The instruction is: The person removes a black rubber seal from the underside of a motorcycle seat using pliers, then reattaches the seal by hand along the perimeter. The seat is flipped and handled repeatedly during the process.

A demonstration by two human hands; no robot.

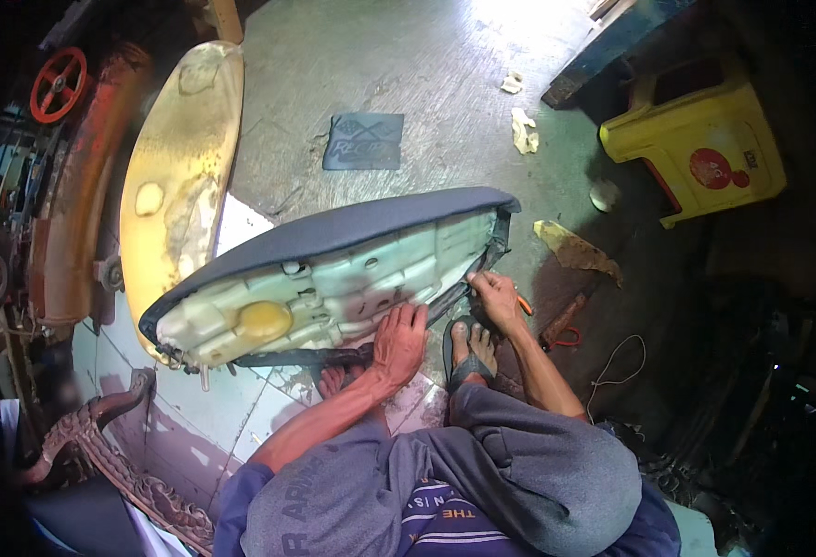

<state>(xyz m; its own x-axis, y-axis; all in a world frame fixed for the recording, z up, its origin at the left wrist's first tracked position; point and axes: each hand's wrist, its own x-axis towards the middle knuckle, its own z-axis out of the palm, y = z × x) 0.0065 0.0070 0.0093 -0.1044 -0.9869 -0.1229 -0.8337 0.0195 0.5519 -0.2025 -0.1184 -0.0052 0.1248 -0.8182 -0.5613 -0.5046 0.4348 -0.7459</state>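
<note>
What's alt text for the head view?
A person's left hand and right hand touch the near edge of a pale seat base with a dark cover. A long yellow pad lies left; a yellow stool is right.

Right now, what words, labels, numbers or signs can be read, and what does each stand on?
I'll leave the wording uncopied.
Dark square piece: readable capital lettering.
Grey trousers: dark lettering, partly readable, left leg.
Dark blue shirt: pale and orange lettering, partly readable.
Yellow stool: red round emblem; small dark label, too small to read.
</note>
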